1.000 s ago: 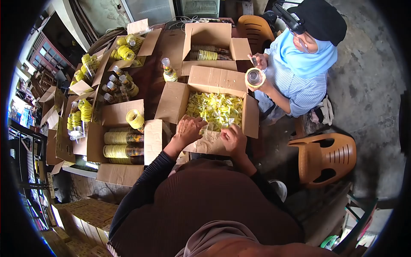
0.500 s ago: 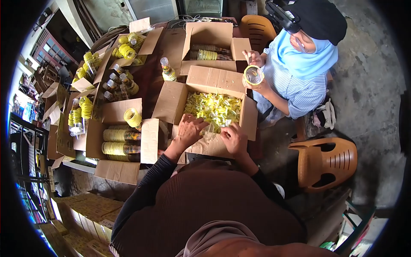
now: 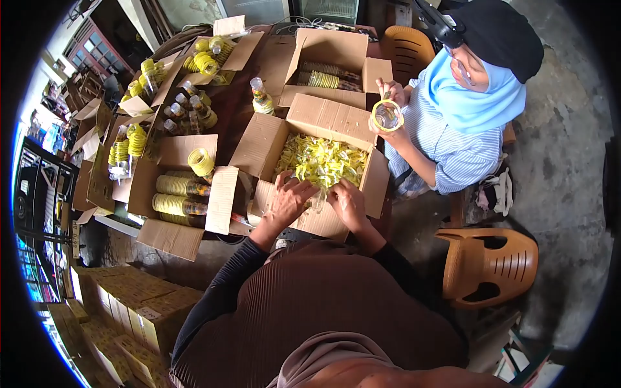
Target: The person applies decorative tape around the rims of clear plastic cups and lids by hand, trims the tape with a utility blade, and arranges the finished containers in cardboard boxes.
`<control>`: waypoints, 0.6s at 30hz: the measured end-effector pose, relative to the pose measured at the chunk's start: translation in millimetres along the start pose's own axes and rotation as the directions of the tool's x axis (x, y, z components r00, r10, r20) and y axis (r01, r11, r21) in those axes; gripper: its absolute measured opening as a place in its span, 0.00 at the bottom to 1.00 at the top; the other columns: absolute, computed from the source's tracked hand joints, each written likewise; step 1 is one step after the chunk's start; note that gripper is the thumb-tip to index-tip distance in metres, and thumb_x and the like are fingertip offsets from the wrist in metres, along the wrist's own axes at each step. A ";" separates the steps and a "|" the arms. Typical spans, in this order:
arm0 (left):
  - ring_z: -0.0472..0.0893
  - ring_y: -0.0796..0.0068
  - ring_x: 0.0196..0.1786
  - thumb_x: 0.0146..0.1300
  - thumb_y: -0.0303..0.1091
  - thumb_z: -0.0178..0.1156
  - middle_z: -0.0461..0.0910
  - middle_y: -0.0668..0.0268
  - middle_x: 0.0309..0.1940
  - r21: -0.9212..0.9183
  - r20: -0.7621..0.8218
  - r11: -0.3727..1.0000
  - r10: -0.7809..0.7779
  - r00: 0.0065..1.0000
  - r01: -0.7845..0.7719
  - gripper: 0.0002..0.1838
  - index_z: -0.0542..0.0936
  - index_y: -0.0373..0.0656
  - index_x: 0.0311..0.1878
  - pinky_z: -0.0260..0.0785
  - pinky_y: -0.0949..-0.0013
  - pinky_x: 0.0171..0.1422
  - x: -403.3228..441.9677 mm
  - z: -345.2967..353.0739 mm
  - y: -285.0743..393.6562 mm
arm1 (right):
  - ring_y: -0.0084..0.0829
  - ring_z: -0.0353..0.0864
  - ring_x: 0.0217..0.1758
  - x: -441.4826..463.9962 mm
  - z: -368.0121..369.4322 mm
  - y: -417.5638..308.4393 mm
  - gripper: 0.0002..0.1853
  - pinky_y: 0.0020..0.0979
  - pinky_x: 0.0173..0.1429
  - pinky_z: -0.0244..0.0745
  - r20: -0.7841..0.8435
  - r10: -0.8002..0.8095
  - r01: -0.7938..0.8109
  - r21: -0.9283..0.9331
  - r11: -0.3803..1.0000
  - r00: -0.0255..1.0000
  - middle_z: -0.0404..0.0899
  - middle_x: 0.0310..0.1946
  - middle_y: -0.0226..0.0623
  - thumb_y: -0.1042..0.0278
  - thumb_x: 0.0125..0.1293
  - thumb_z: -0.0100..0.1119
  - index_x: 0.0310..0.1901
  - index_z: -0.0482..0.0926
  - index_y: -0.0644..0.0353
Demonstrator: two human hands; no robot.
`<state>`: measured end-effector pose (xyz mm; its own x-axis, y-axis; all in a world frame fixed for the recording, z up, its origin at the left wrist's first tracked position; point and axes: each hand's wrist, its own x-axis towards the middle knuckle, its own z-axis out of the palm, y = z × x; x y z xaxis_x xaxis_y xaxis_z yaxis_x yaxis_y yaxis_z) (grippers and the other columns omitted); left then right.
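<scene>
**Working Pose: Close-Set and Inward-Facing**

You are extending both dark-sleeved forearms (image 3: 223, 278) forward, angling them inward over the near cardboard flap (image 3: 323, 225) of an open, brown cardboard box (image 3: 330, 114). Your bare left hand (image 3: 288, 199) is arching back-upward, its fingers curling down and toward the right. Your bare right hand (image 3: 348, 204) is facing it, fingers bending leftward in a narrow form. The fingertips are standing near each other, and a small, clear plastic piece (image 3: 318, 201) is showing between them; which hand is gripping it cannot be told. Just beyond, a heap of small yellow-and-clear packets (image 3: 323, 157) is lying inside the box. At your left, rows of yellow-ringed clear containers (image 3: 171, 205) are filling a second brown cardboard box (image 3: 220, 200). Ahead and rightward, a person in a pale blue headscarf (image 3: 477, 94) is holding a round, clear container with a yellow rim (image 3: 388, 116).
</scene>
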<state>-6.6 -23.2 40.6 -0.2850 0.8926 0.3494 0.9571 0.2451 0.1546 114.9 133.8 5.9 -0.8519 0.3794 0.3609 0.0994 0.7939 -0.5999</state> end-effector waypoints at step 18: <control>0.79 0.77 0.46 0.51 0.35 0.66 0.81 0.78 0.41 0.107 -0.148 0.988 -0.098 0.984 0.115 0.17 0.83 0.60 0.47 0.47 0.46 0.75 -21.2 6.4 2.1 | 0.42 0.78 0.34 13.9 -2.7 -1.9 0.07 0.40 0.35 0.74 0.107 -0.188 0.189 -0.002 0.982 0.976 0.73 0.29 0.40 0.73 0.51 0.65 0.31 0.76 0.60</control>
<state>1.8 -39.2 27.6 -0.3824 0.7981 0.4655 0.9180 0.3853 0.0936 104.2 138.9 14.1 -0.9056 0.1706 0.3883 -0.0624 0.8520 -0.5199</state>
